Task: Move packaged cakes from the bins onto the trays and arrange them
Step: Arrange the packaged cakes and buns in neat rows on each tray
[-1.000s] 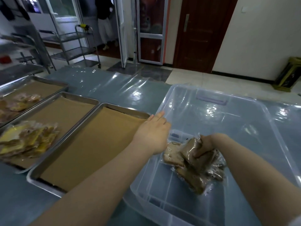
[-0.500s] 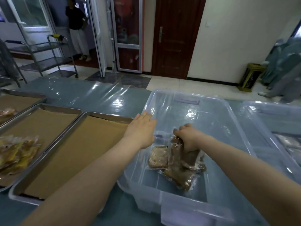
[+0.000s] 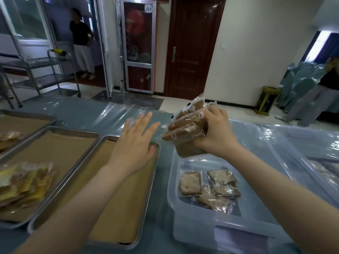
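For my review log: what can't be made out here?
Head view:
- Number of cakes in the bundle the right hand holds: wrappers overlap, hand covers some.
- Yellow cakes on the middle tray: motion-blurred, cut by left edge.
- Second bin contents, far right: glare, cut by frame edge.

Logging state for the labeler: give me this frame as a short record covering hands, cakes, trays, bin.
left hand: open, fingers straight, over the far right corner of the near tray; holds nothing
right hand: grips a bundle of brown cakes, raised above the bin
bin: clear plastic, several wrapped cakes on its floor
near tray: paper-lined, no cakes visible
middle tray: paper-lined, pile of yellow cakes at its near end
step: bundle not yet on a tray
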The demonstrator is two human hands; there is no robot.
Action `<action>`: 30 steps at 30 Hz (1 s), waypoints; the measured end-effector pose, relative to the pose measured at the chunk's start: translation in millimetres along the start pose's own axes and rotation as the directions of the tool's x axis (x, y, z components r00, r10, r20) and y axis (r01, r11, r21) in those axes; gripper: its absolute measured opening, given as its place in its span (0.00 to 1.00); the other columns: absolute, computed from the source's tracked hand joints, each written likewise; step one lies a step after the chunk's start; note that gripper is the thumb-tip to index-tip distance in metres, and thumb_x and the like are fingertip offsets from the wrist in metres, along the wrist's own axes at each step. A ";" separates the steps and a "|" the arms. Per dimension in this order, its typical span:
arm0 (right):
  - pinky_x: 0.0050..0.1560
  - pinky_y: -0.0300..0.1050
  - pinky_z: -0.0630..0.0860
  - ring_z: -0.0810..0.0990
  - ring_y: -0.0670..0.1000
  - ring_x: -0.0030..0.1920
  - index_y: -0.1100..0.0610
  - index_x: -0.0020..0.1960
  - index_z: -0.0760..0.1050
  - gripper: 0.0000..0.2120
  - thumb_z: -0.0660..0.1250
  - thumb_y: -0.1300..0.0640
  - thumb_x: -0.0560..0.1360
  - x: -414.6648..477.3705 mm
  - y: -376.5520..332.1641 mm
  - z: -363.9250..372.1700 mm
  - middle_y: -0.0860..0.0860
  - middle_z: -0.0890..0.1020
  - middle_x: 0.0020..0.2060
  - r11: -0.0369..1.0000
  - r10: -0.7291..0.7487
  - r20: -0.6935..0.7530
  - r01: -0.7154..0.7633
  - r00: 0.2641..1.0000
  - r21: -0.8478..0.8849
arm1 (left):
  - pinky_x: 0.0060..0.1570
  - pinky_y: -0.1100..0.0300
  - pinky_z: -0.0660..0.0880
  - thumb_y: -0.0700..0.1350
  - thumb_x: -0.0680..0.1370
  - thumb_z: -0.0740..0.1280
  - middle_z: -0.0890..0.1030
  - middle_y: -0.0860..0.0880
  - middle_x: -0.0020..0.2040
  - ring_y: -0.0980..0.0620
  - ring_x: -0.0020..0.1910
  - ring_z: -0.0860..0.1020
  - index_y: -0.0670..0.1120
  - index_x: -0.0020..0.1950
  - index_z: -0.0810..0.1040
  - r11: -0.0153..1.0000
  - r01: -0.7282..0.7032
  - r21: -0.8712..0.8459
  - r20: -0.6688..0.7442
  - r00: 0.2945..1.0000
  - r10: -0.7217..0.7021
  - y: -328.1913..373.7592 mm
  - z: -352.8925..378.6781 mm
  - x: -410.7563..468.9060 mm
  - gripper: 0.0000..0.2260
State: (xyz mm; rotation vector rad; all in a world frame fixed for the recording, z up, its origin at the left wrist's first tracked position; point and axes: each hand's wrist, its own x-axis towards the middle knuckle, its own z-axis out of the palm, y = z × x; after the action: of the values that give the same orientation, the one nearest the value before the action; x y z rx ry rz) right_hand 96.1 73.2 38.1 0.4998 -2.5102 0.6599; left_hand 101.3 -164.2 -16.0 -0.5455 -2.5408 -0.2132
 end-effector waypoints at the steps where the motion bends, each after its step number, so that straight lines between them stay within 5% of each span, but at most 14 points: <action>1: 0.54 0.42 0.62 0.62 0.49 0.55 0.48 0.51 0.73 0.21 0.77 0.47 0.62 3.3 -16.8 7.6 0.45 0.70 0.49 0.999 0.014 0.009 -0.014 1.000 0.037 | 0.72 0.47 0.43 0.45 0.74 0.67 0.56 0.44 0.77 0.45 0.76 0.53 0.47 0.75 0.61 1.000 0.008 -0.004 -0.003 1.000 -0.008 -13.7 -5.3 -8.2 0.30; 6: 0.59 0.49 0.68 0.70 0.53 0.56 0.46 0.52 0.73 0.27 0.77 0.42 0.57 15.3 -92.5 80.2 0.48 0.74 0.50 0.977 0.083 0.151 -0.110 0.985 0.184 | 0.71 0.46 0.49 0.45 0.74 0.68 0.58 0.45 0.76 0.44 0.74 0.59 0.47 0.74 0.63 0.993 0.120 0.012 0.061 0.991 -0.120 -91.6 -16.0 -63.6 0.30; 12: 0.65 0.52 0.65 0.72 0.57 0.58 0.50 0.55 0.73 0.30 0.77 0.39 0.59 9.0 -143.0 200.7 0.52 0.79 0.54 0.973 0.156 0.433 -0.213 0.888 0.087 | 0.72 0.47 0.53 0.48 0.76 0.64 0.57 0.49 0.77 0.48 0.73 0.61 0.51 0.73 0.62 0.964 0.267 0.011 0.243 0.934 -0.262 -177.5 0.5 -134.7 0.26; 18: 0.74 0.56 0.51 0.62 0.61 0.71 0.50 0.66 0.67 0.36 0.74 0.40 0.63 -20.2 -151.3 289.2 0.53 0.74 0.65 0.964 0.251 0.597 -0.254 0.762 -0.082 | 0.73 0.52 0.51 0.52 0.77 0.61 0.56 0.50 0.77 0.49 0.74 0.57 0.53 0.76 0.55 0.944 0.331 0.004 0.437 0.849 -0.299 -223.4 24.3 -181.8 0.28; 21: 0.72 0.54 0.58 0.61 0.59 0.72 0.49 0.70 0.65 0.38 0.75 0.42 0.65 -39.1 -150.5 314.0 0.50 0.74 0.65 0.930 0.312 0.640 -0.363 0.702 -0.055 | 0.73 0.52 0.49 0.52 0.78 0.62 0.55 0.51 0.77 0.51 0.75 0.56 0.53 0.76 0.54 0.946 0.322 -0.030 0.462 0.844 -0.272 -228.8 29.0 -189.9 0.29; 24: 0.68 0.51 0.65 0.63 0.54 0.70 0.44 0.70 0.63 0.38 0.77 0.45 0.65 -45.7 -149.0 321.1 0.46 0.73 0.65 0.914 0.304 0.665 -0.406 0.683 -0.001 | 0.73 0.53 0.47 0.52 0.78 0.62 0.53 0.52 0.78 0.53 0.76 0.52 0.54 0.76 0.53 0.948 0.313 -0.064 0.483 0.841 -0.245 -228.7 32.4 -191.4 0.29; 28: 0.74 0.56 0.52 0.51 0.57 0.76 0.43 0.74 0.60 0.41 0.75 0.43 0.66 -29.3 -151.9 300.7 0.46 0.62 0.75 0.940 0.245 0.685 -0.340 0.686 0.003 | 0.73 0.54 0.46 0.52 0.78 0.61 0.52 0.53 0.78 0.55 0.76 0.50 0.54 0.77 0.52 0.952 0.290 -0.099 0.461 0.861 -0.214 -222.5 28.8 -181.0 0.29; 30: 0.73 0.52 0.53 0.56 0.56 0.75 0.45 0.72 0.65 0.34 0.73 0.44 0.70 -15.9 -152.8 279.0 0.48 0.64 0.74 0.960 0.198 0.634 -0.278 0.747 0.028 | 0.72 0.55 0.44 0.52 0.79 0.61 0.52 0.55 0.78 0.56 0.76 0.49 0.55 0.77 0.52 0.951 0.282 -0.124 0.423 0.882 -0.207 -215.9 21.7 -170.0 0.29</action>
State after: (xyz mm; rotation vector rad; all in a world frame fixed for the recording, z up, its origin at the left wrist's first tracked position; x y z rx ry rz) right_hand 76.9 -197.5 -128.7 0.5060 -3.2268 0.8568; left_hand 132.8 -411.7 -133.2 -0.3583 -3.0203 -0.4724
